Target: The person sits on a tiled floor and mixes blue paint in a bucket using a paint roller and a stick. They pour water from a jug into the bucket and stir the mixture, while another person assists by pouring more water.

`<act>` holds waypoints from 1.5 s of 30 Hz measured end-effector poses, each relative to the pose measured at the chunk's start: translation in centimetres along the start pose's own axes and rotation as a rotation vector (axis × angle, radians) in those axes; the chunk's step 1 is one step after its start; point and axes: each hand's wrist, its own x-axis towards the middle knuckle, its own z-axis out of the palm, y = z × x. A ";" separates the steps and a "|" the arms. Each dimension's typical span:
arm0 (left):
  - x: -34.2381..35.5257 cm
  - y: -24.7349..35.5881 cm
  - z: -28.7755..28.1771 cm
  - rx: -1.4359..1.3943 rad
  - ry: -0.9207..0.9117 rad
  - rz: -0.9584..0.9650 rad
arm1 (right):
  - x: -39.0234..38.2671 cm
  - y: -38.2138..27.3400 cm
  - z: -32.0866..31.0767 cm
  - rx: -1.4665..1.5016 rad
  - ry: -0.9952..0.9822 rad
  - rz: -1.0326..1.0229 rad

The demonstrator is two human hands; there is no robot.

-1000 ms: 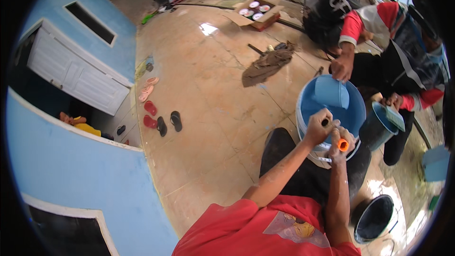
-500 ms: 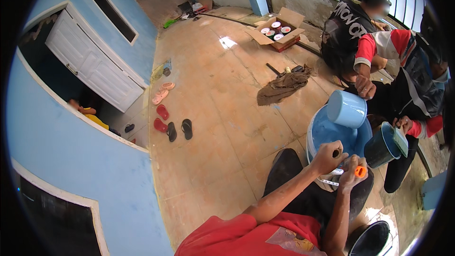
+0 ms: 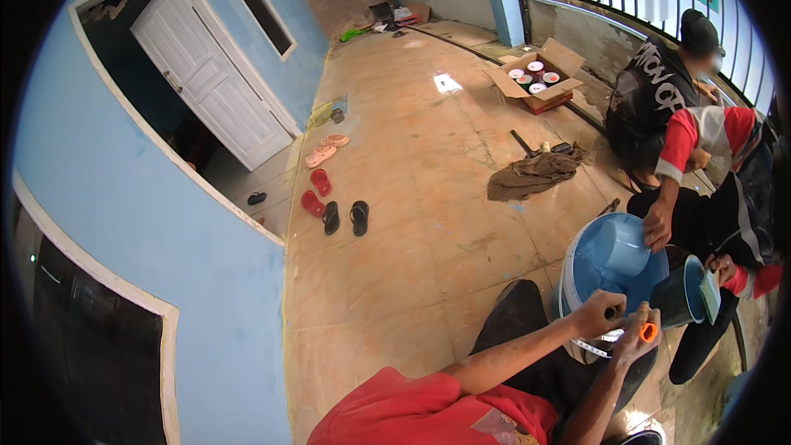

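My left hand (image 3: 595, 317) is closed around something whose dark, round, hollow-looking end (image 3: 610, 312) shows at the fist's top. Just right of it, my right hand (image 3: 633, 342) grips an orange-ended handle (image 3: 648, 332); the rest of this tool is hidden. Both fists sit at the near rim of a large white bucket (image 3: 567, 284) with light blue paint inside. A co-worker's hand (image 3: 657, 225) holds a smaller blue pail (image 3: 624, 245) inside that bucket. The co-worker's other hand (image 3: 722, 269) is by a dark pot (image 3: 678, 295) with a pale flat-edged piece (image 3: 710, 290) at its mouth.
A brown cloth (image 3: 535, 176) lies on the tiles beyond the bucket, near an open carton (image 3: 540, 95) of several cans. Sandals (image 3: 359, 217) line the left wall by a white door (image 3: 210, 74). Two people crouch at the right; a black-rimmed container (image 3: 644, 438) stands near me.
The co-worker's blue pail has gone down into the large bucket. My view has turned, so the scene sits farther right and lower. My hands keep the same grips.
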 end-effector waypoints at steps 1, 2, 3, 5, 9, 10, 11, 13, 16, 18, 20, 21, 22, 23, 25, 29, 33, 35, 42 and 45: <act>-0.1 1.4 0.0 0.003 -0.018 -0.046 | 0.2 0.0 -0.3 0.057 0.020 0.082; -0.2 2.2 -0.2 0.008 -0.033 -0.094 | 0.5 -1.1 -0.4 0.137 0.002 0.192; -0.2 2.3 -0.5 0.010 -0.001 -0.107 | 0.5 -2.1 -0.4 0.214 -0.013 0.302; -0.2 2.4 -0.7 0.012 0.060 -0.132 | 0.2 -2.0 0.3 0.315 0.023 0.321; 0.5 -0.7 -0.4 0.068 0.197 0.019 | -1.6 1.6 2.9 0.184 0.123 0.032; 0.8 -1.1 -0.3 0.051 0.210 0.043 | -1.8 2.9 3.3 0.221 0.144 -0.023; 0.8 -1.7 0.0 0.026 0.218 0.063 | -2.0 3.1 3.1 0.217 0.120 -0.036; 0.7 -3.0 0.1 0.046 0.197 0.040 | -1.9 3.6 2.7 0.207 0.076 -0.059; 0.1 -3.8 0.9 0.040 0.206 0.099 | -2.2 2.4 1.9 0.330 -0.033 -0.068; -0.1 -3.4 1.0 0.011 0.183 0.062 | -1.9 1.8 1.5 0.271 -0.069 -0.095; -0.3 -3.1 1.0 0.028 0.157 0.040 | -1.8 0.7 0.9 0.155 -0.067 -0.083; -0.5 -2.8 1.0 0.007 0.126 -0.005 | -1.5 0.1 0.7 0.077 -0.071 -0.079; -0.8 -2.5 1.1 -0.013 0.095 -0.049 | -1.2 -0.6 0.6 0.126 -0.056 -0.007; -1.0 -1.8 0.8 -0.027 0.065 -0.095 | -0.6 -1.2 0.5 0.113 -0.051 0.027; -1.0 -0.8 0.7 -0.032 0.015 -0.114 | 0.6 -1.9 0.0 0.081 -0.034 0.098; -0.5 0.8 -0.4 -0.019 -0.013 -0.188 | 1.8 -2.9 0.4 0.111 -0.001 0.225; 0.0 0.8 -1.5 0.109 0.026 -0.138 | 0.2 -1.9 2.2 0.267 0.101 0.242; -0.4 -1.2 -1.6 0.128 0.091 -0.057 | -1.5 0.9 2.8 0.182 0.062 0.038; -1.9 -5.2 -0.8 -0.108 0.243 0.019 | -1.3 0.1 3.4 0.157 -0.167 -0.275; -1.2 -5.4 0.2 -0.142 0.155 -0.054 | 0.2 -0.7 1.6 -0.026 -0.179 -0.122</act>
